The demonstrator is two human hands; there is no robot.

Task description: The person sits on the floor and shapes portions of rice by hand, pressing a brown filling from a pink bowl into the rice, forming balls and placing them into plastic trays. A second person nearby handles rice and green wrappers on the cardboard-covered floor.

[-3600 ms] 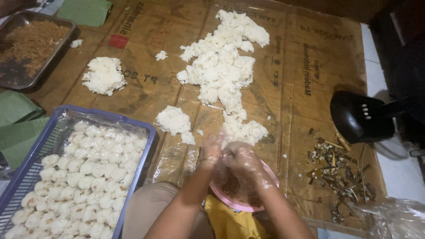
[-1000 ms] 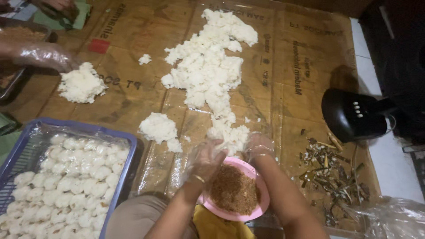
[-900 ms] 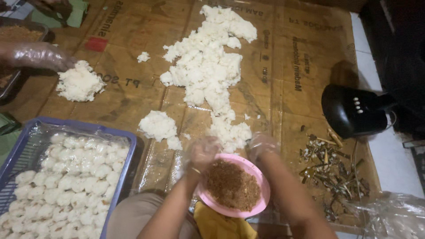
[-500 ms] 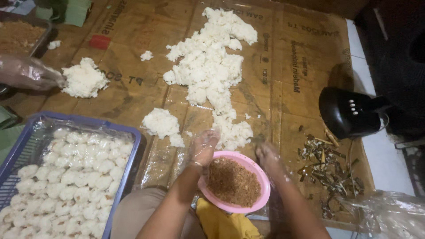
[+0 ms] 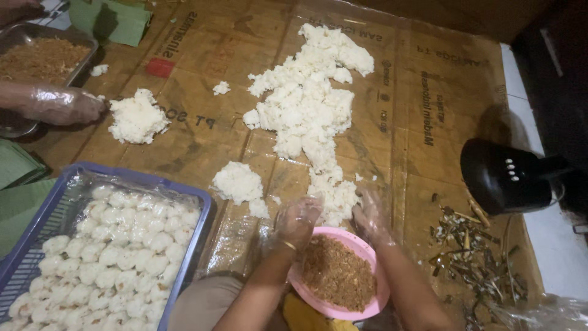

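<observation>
Both my hands wear thin clear plastic gloves. My left hand (image 5: 296, 220) hovers at the far rim of a pink bowl (image 5: 367, 293) of brown shredded filling, fingers loosely curled, nothing clearly in it. My right hand (image 5: 371, 214) reaches past the bowl with fingers spread, touching the near end of a long heap of white sticky rice (image 5: 312, 110). A smaller rice lump (image 5: 237, 182) lies just left of my left hand.
A blue basket (image 5: 37, 257) lined with plastic holds several white rice balls at lower left. Another person's gloved hand (image 5: 61, 105) touches a rice mound (image 5: 137, 119) beside a metal tray of brown filling (image 5: 40, 59). A black fan (image 5: 507, 178) and plant scraps (image 5: 471, 251) sit right.
My hands, earlier pressed together over the bowl, have parted; the right has moved out to the rice heap. The other person's gloved hand has come in beside the left rice mound.
</observation>
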